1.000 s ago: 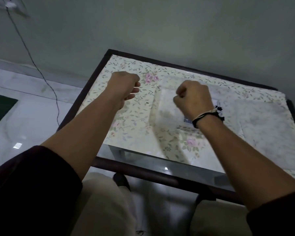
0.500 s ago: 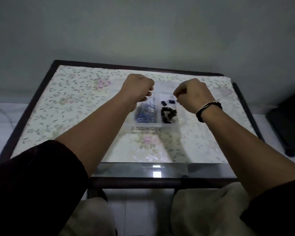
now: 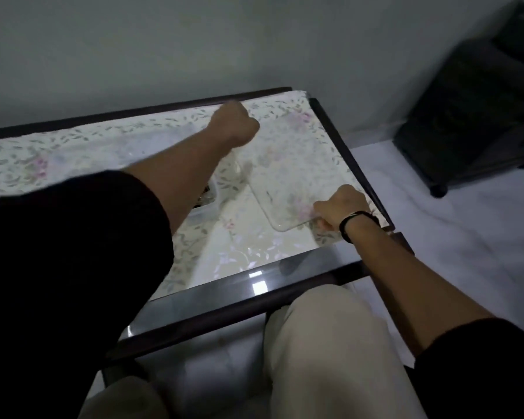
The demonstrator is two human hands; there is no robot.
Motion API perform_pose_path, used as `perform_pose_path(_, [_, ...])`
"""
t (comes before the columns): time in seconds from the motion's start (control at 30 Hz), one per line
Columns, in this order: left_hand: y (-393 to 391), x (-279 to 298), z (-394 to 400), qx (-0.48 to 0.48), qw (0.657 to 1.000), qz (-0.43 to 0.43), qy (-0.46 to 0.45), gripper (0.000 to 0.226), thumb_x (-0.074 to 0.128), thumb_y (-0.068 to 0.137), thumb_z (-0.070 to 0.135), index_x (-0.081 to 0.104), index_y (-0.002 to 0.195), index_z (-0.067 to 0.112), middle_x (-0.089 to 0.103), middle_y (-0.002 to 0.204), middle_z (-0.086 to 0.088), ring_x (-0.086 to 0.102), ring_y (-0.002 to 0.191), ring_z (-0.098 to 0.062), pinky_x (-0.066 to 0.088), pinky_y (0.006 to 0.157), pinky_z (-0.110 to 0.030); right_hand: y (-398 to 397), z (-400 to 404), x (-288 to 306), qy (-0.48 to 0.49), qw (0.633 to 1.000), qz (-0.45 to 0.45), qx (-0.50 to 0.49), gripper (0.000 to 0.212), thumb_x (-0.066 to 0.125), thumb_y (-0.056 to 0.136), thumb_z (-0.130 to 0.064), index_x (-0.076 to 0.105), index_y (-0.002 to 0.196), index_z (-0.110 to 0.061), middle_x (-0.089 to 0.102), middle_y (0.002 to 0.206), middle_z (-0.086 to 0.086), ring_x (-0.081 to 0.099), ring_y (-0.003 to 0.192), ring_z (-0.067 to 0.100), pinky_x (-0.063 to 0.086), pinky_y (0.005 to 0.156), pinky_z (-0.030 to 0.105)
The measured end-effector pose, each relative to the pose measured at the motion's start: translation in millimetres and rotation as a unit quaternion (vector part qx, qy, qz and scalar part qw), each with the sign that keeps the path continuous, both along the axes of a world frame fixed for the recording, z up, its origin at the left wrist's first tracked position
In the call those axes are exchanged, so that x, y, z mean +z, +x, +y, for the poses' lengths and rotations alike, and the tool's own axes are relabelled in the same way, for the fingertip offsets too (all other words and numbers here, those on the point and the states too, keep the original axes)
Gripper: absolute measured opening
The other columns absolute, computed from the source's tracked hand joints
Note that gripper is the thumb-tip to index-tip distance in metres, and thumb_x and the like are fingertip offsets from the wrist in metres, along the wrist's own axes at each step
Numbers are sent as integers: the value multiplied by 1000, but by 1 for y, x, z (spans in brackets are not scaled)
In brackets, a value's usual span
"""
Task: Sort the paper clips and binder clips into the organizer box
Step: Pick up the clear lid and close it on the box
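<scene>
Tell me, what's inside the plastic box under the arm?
Only a corner of the plastic box shows. Something small and dark lies inside, too blurry to name. The left arm covers the rest.

This looked like a room in a home, dimly lit. A low glass-topped table [image 3: 263,285] with a dark wooden frame stood against a plain grey wall [image 3: 194,40], and a floral-printed cloth [image 3: 28,158] covered the top almost to its edges. The floor [image 3: 466,231] was pale, polished marble-like tile. Past the table's right edge a dark piece of furniture on small feet [image 3: 472,116] stood by the wall. The person sat at the near edge, light trousers [image 3: 330,343] under it.
</scene>
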State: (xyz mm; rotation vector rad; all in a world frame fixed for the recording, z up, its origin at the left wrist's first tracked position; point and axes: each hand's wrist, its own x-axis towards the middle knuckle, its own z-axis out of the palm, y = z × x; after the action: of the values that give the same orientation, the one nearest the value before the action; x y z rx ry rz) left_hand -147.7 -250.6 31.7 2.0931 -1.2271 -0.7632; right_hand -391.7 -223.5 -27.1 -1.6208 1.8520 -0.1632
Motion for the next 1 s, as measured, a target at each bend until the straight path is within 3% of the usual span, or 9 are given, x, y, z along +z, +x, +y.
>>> perform_pose_path(0.07, [0,-9,-27,-15,998,-45,34,45,53,92,18,55,133,0,53,140,-20,53,127,-35,48,95,-37,-8,-4,-14,-4,998,-25,-54,52,70,79,-25,47,122,-8,67,88,12,72,75,31,59,60,34])
perform_pose_path(0.13, [1,-24,-47,-45,993,-89,66,54,50,97,18,41,148,3,39,155,-17,42,139,-33,41,105,-36,-13,-9,-26,-17,995,-41,-89,71,67,82,-26,27,137,-6,68,96,14,72,76,32,62,70,43])
perform_pose_path(0.37, [10,-54,-75,-73,969,-201,121,35,60,91,16,57,121,-1,60,125,-20,59,112,-37,49,89,-39,-17,-18,-42,-49,967,-144,-205,60,55,72,-8,29,125,-14,66,89,15,70,74,35,62,68,47])
perform_pose_path(0.43, [19,-52,-76,-50,977,-171,116,34,64,91,15,60,118,-5,63,119,-21,61,101,-34,48,76,-35,-21,-17,-40,-52,955,-179,-230,36,58,72,-8,46,107,-6,65,77,9,66,62,25,56,55,30])
perform_pose_path(0.5, [29,-42,-73,-25,986,-138,93,30,63,90,12,64,112,-6,65,106,-20,57,86,-29,45,66,-33,-25,-18,-29,-55,959,-181,-213,8,57,73,-7,54,66,-5,59,50,0,54,42,12,42,47,22])
perform_pose_path(0.57, [35,-25,-65,13,993,-98,59,23,64,88,11,65,105,-3,59,95,-15,55,83,-24,42,59,-30,-26,-20,-15,-62,959,-193,-200,29,56,76,-6,50,47,-9,55,39,-4,48,35,7,41,51,23])
perform_pose_path(0.8, [59,58,19,172,973,114,-104,56,60,90,57,70,118,10,63,105,-5,54,88,-18,41,74,-27,-1,-23,57,-115,920,-349,-136,30,65,85,-9,54,58,-18,47,58,5,49,53,21,49,61,36])
perform_pose_path(0.9, [82,88,70,263,899,280,-208,54,61,85,66,69,95,13,62,83,-2,54,62,-18,48,64,-30,25,-12,94,-107,880,-456,-87,23,64,90,1,62,70,-11,57,75,9,61,68,22,61,76,35])
perform_pose_path(1.0, [107,102,120,282,823,414,-269,47,62,89,60,61,103,15,63,90,-4,66,72,-20,60,73,-33,52,11,117,-78,845,-529,-37,21,58,91,13,66,85,-5,64,85,9,68,90,29,60,89,37])
